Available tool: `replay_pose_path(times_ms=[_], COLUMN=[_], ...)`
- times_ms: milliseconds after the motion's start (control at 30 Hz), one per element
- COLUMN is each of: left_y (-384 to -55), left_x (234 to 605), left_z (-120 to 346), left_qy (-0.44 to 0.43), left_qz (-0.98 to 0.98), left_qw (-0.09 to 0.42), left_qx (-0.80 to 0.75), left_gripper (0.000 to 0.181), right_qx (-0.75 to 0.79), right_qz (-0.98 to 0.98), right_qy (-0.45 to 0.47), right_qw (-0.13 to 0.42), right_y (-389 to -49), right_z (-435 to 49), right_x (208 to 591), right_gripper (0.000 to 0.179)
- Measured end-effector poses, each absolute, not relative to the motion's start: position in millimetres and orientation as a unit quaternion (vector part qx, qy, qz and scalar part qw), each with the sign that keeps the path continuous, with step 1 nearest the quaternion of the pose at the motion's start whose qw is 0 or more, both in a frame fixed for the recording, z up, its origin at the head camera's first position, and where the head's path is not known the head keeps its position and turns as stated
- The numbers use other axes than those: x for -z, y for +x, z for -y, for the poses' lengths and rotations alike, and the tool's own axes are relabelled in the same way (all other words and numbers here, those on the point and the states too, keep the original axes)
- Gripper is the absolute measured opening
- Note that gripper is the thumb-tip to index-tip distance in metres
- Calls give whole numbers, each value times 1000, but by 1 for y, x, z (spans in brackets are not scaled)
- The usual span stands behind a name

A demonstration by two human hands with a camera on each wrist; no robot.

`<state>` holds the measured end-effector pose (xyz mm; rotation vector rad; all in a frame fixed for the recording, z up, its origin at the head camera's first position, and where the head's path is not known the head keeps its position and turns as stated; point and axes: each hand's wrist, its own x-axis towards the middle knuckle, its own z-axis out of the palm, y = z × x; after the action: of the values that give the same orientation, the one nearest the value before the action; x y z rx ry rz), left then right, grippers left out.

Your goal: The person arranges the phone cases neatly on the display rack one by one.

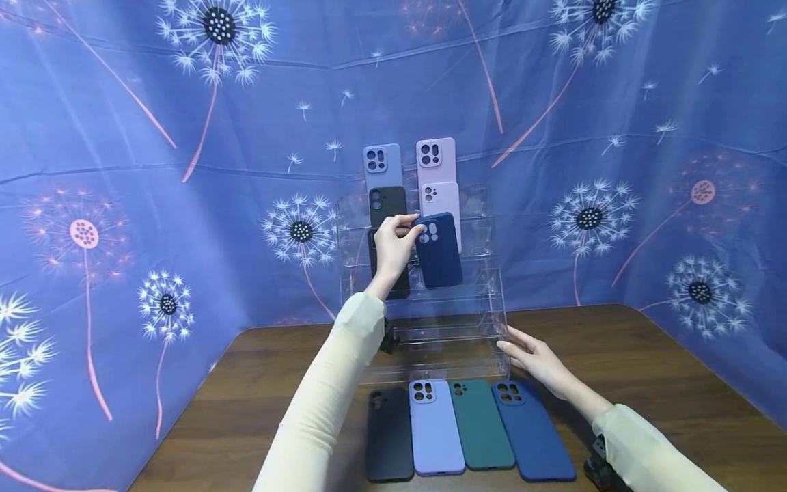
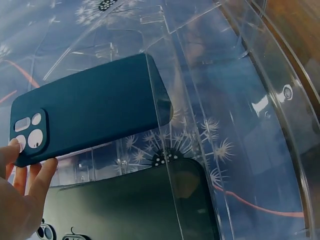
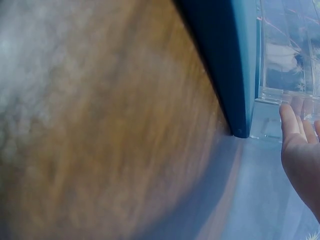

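My left hand pinches a navy phone case by its upper corner, beside the camera cutouts. The case leans slightly on a clear tiered rack; in the left wrist view, the lower end of the navy case is behind a transparent lip. To its left stands a dark phone case, partly covered by my hand in the head view. At the rack's lower right side rests my right hand, its fingers mostly straight against the clear plastic. Some right fingertips are hidden.
Higher on the rack stand a light blue case, a black case and two lilac cases, one above the other. On the wooden table, black, periwinkle, green and blue cases lie before the rack.
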<state>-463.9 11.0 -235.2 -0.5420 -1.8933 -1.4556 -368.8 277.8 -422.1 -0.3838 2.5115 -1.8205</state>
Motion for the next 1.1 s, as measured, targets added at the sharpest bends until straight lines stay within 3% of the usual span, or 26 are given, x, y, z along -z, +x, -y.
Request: replay_pose_path(times_ms=[600,1100], left_y=[-466,-463], left_x=[253,258], left_z=[-5,7], left_qy=[-217,-221], left_qz=[773,745], left_qw=[333,341], left_qx=[495,529], left_gripper=[30,20], right_qx=[592,583], right_qz=[-798,-804], right_qy=[-111,-121], right_qw=[13,3], right_y=[-370,-369], right_z=[-266,-276], right_x=[433,423], right_gripper=[71,70])
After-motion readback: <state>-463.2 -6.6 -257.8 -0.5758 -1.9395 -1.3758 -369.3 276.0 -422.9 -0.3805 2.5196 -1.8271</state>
